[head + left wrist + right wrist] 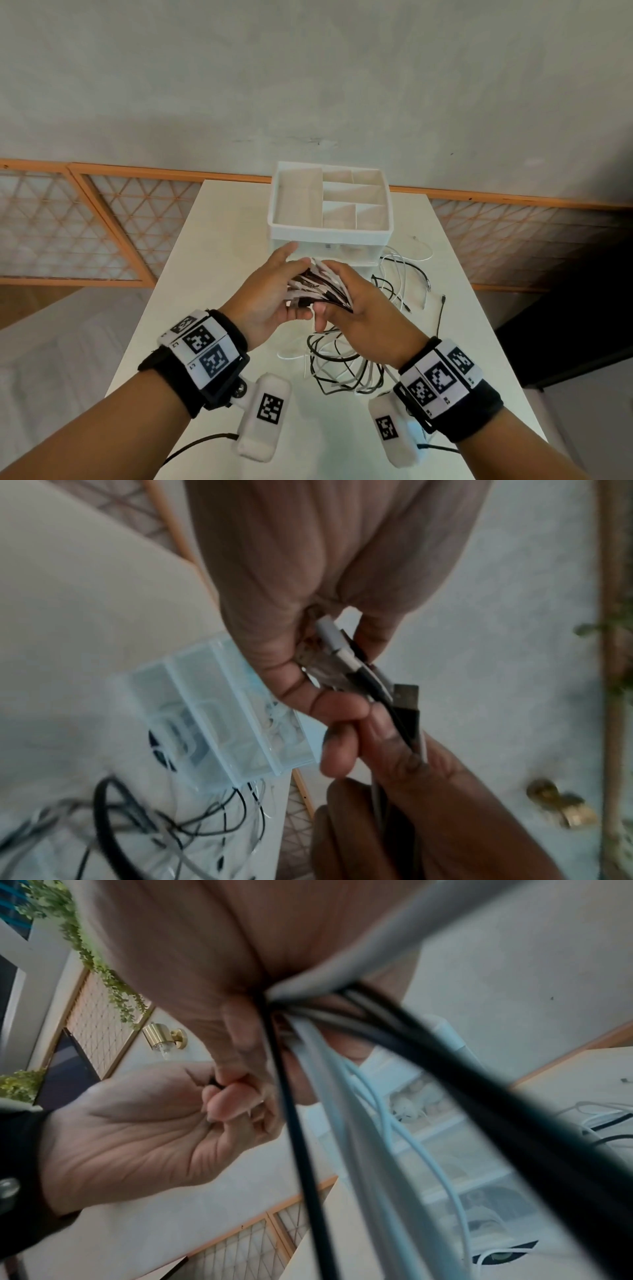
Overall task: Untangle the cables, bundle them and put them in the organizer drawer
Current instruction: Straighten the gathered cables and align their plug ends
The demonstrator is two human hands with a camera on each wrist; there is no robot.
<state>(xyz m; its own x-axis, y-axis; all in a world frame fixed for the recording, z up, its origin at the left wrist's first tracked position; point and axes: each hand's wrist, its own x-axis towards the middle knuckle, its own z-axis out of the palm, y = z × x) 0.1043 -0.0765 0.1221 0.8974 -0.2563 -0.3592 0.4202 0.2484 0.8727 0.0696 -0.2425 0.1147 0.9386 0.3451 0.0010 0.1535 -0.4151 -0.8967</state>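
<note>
Both hands up over the middle of the desk, just in front of the organizer. Right hand has its grip closed round a fistful of black and white cables, connector ends fanned out toward the left hand. Left hand's thumb and fingers pinch into those connector ends; its index finger is stretched toward the organizer front. Left wrist view: a black USB plug and white plug ends stick out between the two hands.

From the right hand the cables drop to a loose tangle on the desk near the front edge, below the right wrist. More loose cable loops lie by the organizer's right side, toward the right edge.

Organizer sits at the back edge, centre; open top tray with dividers, translucent drawers below. Can't tell if any drawer is pulled out.
</note>
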